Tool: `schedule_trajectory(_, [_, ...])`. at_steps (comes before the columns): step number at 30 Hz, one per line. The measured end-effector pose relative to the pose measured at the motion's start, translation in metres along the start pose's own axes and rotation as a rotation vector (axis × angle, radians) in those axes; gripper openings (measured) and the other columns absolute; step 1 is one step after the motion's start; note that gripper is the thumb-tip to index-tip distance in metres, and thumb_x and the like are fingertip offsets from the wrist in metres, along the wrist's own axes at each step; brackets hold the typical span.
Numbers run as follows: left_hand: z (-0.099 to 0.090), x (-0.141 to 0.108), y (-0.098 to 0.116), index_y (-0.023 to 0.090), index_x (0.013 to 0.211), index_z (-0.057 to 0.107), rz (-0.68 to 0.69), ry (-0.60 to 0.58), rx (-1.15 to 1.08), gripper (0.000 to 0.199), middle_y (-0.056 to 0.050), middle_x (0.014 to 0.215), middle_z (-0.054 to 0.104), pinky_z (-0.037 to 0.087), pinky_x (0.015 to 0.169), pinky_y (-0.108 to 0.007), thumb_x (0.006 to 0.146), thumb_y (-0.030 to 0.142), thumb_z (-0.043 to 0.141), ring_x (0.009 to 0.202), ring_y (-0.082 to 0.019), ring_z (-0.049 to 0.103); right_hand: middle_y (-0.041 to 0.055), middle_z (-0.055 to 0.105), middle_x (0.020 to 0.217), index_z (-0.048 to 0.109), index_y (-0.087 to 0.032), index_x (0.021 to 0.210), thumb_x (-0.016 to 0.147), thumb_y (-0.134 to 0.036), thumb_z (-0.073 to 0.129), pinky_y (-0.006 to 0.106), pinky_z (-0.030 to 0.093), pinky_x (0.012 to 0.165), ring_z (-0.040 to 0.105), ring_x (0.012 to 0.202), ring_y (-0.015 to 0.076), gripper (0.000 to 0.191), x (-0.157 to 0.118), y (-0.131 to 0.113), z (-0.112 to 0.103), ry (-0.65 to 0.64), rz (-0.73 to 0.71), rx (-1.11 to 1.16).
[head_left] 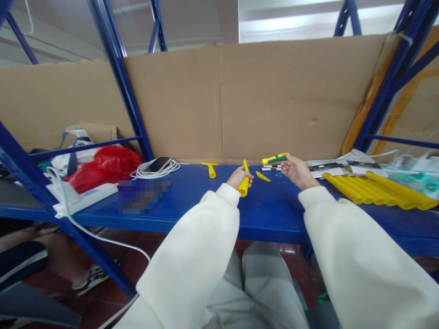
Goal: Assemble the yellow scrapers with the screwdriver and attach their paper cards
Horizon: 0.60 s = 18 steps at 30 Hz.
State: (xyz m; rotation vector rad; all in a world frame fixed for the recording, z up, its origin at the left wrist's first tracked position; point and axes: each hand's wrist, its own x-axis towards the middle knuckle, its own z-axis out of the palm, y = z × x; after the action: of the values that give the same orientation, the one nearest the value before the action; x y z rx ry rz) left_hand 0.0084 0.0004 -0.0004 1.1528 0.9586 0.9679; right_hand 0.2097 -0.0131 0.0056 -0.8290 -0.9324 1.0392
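The left hand (236,178) has a narrow grip, fingers curled around a yellow tube (243,187) held just above the blue bench (192,196), a flat yellow strip rising from its far end. The right hand (297,171) pinches the end of a screwdriver-like tool's green-and-yellow handle (274,158), which points leftward at the strip; whether the tip touches it is too small to tell. A loose yellow piece (263,176) lies between the hands, a T-shaped yellow part (211,169) stands farther left, and more yellow tubes (356,189) lie in a row at right. The step in hand looks like tool work on the held tube; the next move seems to call for a steady left grip and careful aim of the tip.
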Motion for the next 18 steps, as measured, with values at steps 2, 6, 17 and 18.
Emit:
schedule_trajectory(2, [0.000,0.000,0.000,0.016,0.139,0.034,0.007,0.005,-0.001,0.071,0.003,0.065,0.055,0.036,0.041,-0.017,0.073,-0.006,0.049,0.044,-0.009,0.047,-0.0024,0.056,0.052,0.051,-0.019,0.072,0.084,-0.037,0.071,0.015,0.040,0.038,0.047,0.040,0.0064,0.029,0.001,0.001,-0.001,0.010,0.018,-0.047])
schedule_trajectory(6, [0.000,0.000,-0.001,0.016,0.143,0.030,0.009,0.004,0.005,0.074,0.002,0.066,0.055,0.035,0.041,-0.017,0.075,-0.006,0.047,0.045,-0.009,0.046,-0.0021,0.055,0.052,0.050,-0.019,0.072,0.082,-0.040,0.072,0.017,0.039,0.035,0.047,0.040,0.0078,0.032,0.006,0.005,-0.004,0.062,0.031,-0.066])
schedule_trajectory(17, [0.002,-0.002,0.001,0.015,0.145,0.030,-0.008,-0.028,0.019,0.078,0.001,0.069,0.057,0.036,0.042,-0.019,0.073,-0.006,0.050,0.044,-0.009,0.047,-0.0051,0.049,0.044,0.045,-0.022,0.071,0.083,-0.044,0.070,0.014,0.029,0.030,0.039,0.033,0.0066,0.035,-0.001,0.002,0.001,0.119,0.004,-0.066])
schedule_trajectory(18, [0.002,-0.003,0.001,0.015,0.145,0.030,-0.010,-0.025,0.022,0.078,0.001,0.068,0.056,0.036,0.042,-0.019,0.073,-0.006,0.049,0.044,-0.009,0.047,-0.0048,0.050,0.044,0.046,-0.021,0.071,0.085,-0.044,0.068,0.014,0.029,0.030,0.039,0.033,0.0065,0.034,-0.002,0.001,0.002,0.120,0.002,-0.060])
